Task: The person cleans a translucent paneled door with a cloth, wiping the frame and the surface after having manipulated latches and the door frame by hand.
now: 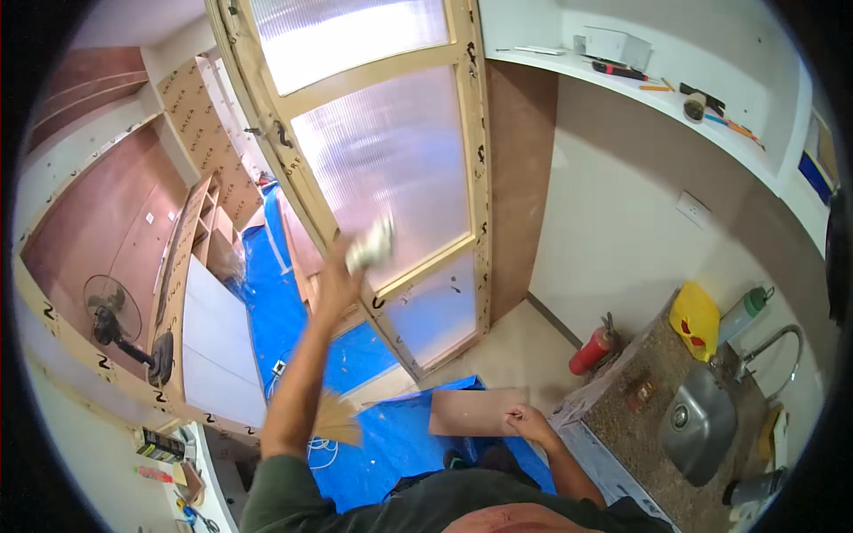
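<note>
My left hand [340, 277] is raised in front of the tall door [386, 155], which has a pale wooden frame and ribbed translucent panels. It is closed around a crumpled white rag-like bundle [373, 247], smeared by motion. I cannot tell whether the bundle touches the panel. Low in front of my body, my right hand [530, 423] pinches the right edge of a thin brown rectangular board [466, 412]. The board is held above the blue floor sheet [373, 462].
To the right, a stone-look counter [613, 417] holds a steel sink [697, 426] and a yellow bag [695, 320]. A red fire extinguisher [593, 346] stands beside it. Tools lie on the white shelf [746, 147]. At left are a fan [111, 311] and a straw broom [336, 419].
</note>
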Motion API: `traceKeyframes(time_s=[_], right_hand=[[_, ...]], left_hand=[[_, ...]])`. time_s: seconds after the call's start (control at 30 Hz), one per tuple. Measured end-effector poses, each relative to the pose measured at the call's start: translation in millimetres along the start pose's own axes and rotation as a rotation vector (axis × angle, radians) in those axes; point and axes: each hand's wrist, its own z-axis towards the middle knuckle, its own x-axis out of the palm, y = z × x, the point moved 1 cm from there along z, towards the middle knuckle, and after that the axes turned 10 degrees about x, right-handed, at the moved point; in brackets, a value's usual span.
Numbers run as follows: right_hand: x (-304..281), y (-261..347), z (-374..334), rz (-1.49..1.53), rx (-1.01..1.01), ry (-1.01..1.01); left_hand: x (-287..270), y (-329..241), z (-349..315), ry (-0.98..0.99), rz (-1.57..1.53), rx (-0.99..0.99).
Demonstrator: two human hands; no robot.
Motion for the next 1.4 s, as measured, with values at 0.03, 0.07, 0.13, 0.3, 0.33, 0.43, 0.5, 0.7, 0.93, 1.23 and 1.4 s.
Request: traceKeyframes(time_s=[0.03,0.07,0.13,0.3,0.33,0.43,0.5,0.7,0.93,1.23,1.4], right_hand=[[-2.2,4.0,8.0,-0.028,-0.047,-0.027],[-5.3,7.7,17.5,-0.001,-0.045,-0.027],[-10.1,10.9,31.2,0.038,-0.026,-0.014],[-15.1,20.2,64.3,0.201,-0.047,0.023],[-15.9,11.4,72.0,0.229,-0.009,0.012],[-18.2,-20.3,82.4,0.326,0.085,-0.039],[-26.4,-16.7,79.2,0.396,0.181,-0.040],[-43.5,44.0,123.9,0.405,0.073,0.119],[-48.1,141.9,189.0,0.290,0.068,0.141],[-25.1,94.0,198.2,0.325,0.117,0.321],[-22.2,46.7,192.2,0.509,0.282,0.271]], left_hand=[[-17.9,-1.7,66.0,-0.102,0.085,0.210],[-38.4,-24.9,132.7,-0.205,0.163,0.420],[-57.0,-60.6,225.9,-0.341,0.499,0.567],[-33.0,16.0,340.0,0.077,1.005,0.272],[-22.7,39.0,336.1,-0.067,1.049,0.462],[9.5,30.9,357.0,0.009,0.993,0.321],[31.3,17.8,373.5,0.033,0.953,0.339],[121.5,2.2,441.4,0.213,0.951,0.385],[128.8,-2.2,463.1,0.237,0.885,0.526],[-73.9,31.4,322.5,0.268,1.139,0.283],[11.8,32.3,374.4,0.227,1.073,0.345]])
